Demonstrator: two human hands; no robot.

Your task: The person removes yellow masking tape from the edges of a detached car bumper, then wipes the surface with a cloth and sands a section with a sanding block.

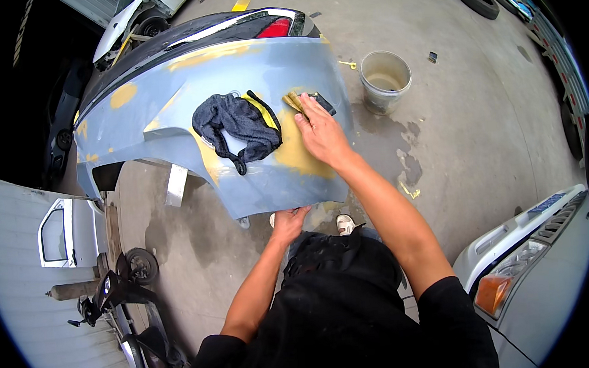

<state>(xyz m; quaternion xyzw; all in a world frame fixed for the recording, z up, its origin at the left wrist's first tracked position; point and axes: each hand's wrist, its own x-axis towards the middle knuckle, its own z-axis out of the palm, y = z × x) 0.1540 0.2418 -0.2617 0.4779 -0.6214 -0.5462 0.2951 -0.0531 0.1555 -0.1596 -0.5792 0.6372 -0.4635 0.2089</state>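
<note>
A grey car body panel [254, 190] with yellowish filler patches spans the space in front of me. My right hand [324, 136] lies over a dark sanding block [323, 102] with a tan folded edge, pressed against the panel near a large filler patch. Its fingers are stretched along the block and partly cover it. At the panel's lower edge, my left hand [290, 225] grips the rim, with some fingers hidden beneath. A crumpled dark grey cloth [250, 126] with a yellow strip rests on the panel, left of my right hand.
A pale bucket [374, 103] stands right of the panel, near wet patches on the concrete. Behind the panel is a dark car part with a red lamp [273, 29]. A motorcycle [141, 328] and white door [85, 230] stand left; a white vehicle [544, 290] is close at right.
</note>
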